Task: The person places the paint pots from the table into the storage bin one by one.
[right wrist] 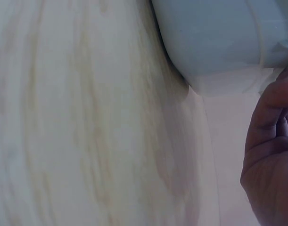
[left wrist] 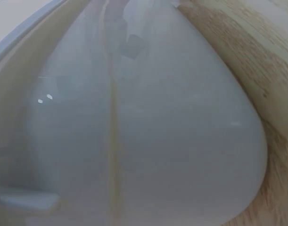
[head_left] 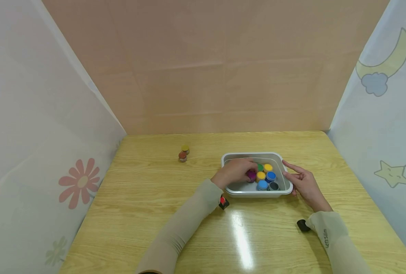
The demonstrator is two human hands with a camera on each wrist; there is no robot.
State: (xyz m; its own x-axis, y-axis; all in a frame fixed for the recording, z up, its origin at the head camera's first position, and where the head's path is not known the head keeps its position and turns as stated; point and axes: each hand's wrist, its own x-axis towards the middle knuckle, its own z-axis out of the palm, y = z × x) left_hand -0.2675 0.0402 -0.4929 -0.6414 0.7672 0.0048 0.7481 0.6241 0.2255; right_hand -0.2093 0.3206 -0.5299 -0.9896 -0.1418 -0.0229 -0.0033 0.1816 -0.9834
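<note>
A white plastic tray (head_left: 250, 194) on the table holds several small paint jars with coloured lids: green (head_left: 260, 167), yellow (head_left: 260, 176), blue (head_left: 271, 176), light blue (head_left: 262, 185) and black (head_left: 273, 186). My left hand (head_left: 236, 171) reaches over the tray's left side and pinches a purple-lidded jar (head_left: 251, 175) inside. At the opposite end, my right hand (head_left: 304, 186) grips the tray's right rim between thumb and fingers. The right wrist view shows the curled fingers (right wrist: 271, 117) beside the tray's wall (right wrist: 214, 37). Only the tray's outer side (left wrist: 181, 117) fills most of the left wrist view.
Two more small jars, one yellow-lidded (head_left: 185, 148) and one red-brown-lidded (head_left: 182, 156), stand close together left of the tray on the wooden table (head_left: 137, 205). A plain backdrop (head_left: 223, 76) rises behind the table, with patterned sheets at both sides.
</note>
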